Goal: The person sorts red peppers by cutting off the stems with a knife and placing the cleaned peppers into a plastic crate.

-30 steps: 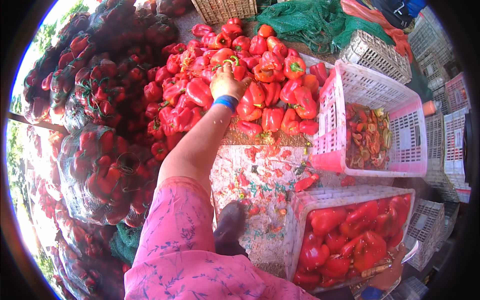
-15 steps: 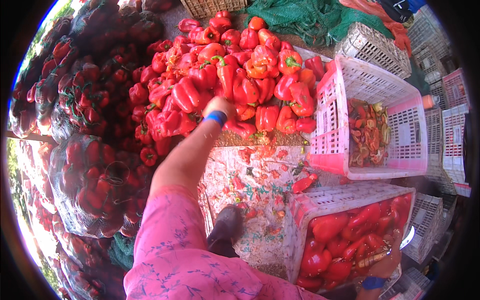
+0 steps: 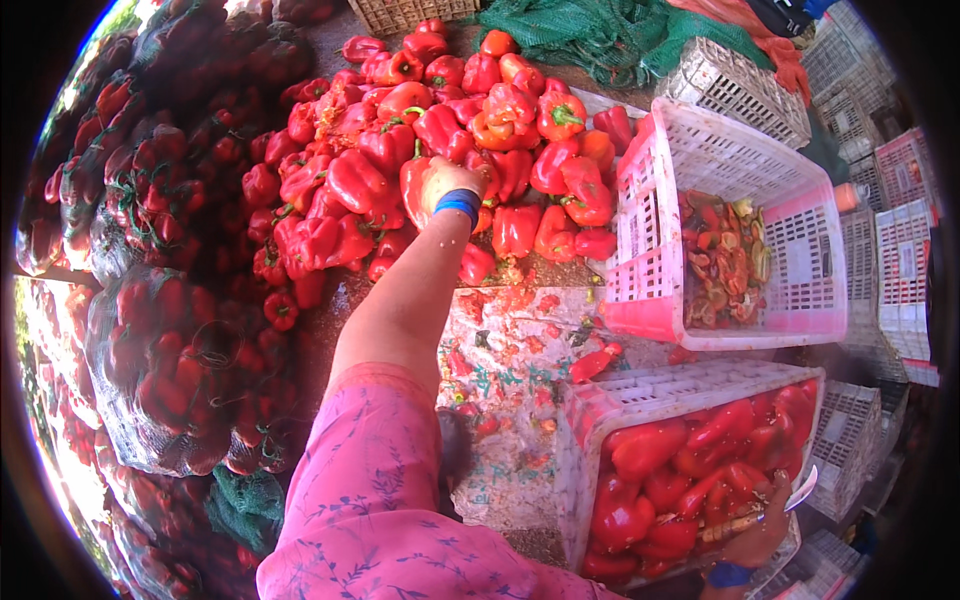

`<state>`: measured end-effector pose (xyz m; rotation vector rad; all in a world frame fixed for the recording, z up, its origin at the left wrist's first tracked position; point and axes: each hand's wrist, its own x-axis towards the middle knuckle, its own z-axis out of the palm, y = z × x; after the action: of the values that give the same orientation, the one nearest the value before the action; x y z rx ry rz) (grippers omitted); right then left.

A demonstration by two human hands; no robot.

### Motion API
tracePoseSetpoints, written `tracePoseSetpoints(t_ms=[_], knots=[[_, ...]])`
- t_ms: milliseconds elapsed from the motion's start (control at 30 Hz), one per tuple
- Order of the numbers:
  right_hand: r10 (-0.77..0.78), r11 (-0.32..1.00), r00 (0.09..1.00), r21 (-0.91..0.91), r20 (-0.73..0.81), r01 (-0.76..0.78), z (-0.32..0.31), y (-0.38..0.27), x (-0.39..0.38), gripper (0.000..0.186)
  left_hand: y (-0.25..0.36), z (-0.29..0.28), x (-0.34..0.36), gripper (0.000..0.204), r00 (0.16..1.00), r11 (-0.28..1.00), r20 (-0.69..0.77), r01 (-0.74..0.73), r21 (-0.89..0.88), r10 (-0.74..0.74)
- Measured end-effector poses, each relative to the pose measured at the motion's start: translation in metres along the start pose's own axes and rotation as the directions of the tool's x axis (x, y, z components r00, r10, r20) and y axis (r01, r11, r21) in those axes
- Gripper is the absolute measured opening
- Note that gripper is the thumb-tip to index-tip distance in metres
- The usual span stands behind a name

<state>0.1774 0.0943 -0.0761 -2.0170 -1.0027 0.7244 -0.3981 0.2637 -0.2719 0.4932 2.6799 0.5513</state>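
My left hand [image 3: 452, 182] is in the pepper heap, its fingers closed on a red bell pepper [image 3: 413, 190] with a green stem. The hand hides part of that pepper. More red bell peppers [image 3: 355, 182] lie close around it. At the lower right, my right hand [image 3: 762, 535] grips a knife with a tan handle [image 3: 738, 522]; its curved, shiny blade [image 3: 803, 488] points up and outward. This hand is over the near edge of a white-and-pink crate [image 3: 690, 385] filled with red peppers [image 3: 645, 450].
A second pink-and-white crate [image 3: 655, 310] holds pepper scraps [image 3: 725, 255]. Net sacks of peppers [image 3: 165, 370] stack up on the left. Green netting [image 3: 590, 35] lies at the back, and more plastic crates [image 3: 850, 430] line the right. Scraps litter the pale sheet [image 3: 510, 490] underfoot.
My left hand has moved slightly right and farther into the heap and closed on a green-stemmed pepper, which has shifted toward me. My right hand still grips the knife over the crate.
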Motion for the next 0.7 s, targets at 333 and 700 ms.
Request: tracePoseSetpoints(t_ms=[333, 700], knots=[[-0.002, 0.997, 0.995, -0.073, 0.098, 0.010, 0.001, -0.006, -0.003, 0.047, -0.015, 0.065, -0.026, 0.061, 0.891, 0.930, -0.310, -0.364, -0.053, 0.331], [0.110, 0.993, 0.991, 0.030, 0.079, -0.113, 0.003, -0.016, -0.022, 0.037, -0.040, 0.094, 0.013, 0.057, 0.763, 0.838, 0.425, -0.271, -0.473, 0.486]])
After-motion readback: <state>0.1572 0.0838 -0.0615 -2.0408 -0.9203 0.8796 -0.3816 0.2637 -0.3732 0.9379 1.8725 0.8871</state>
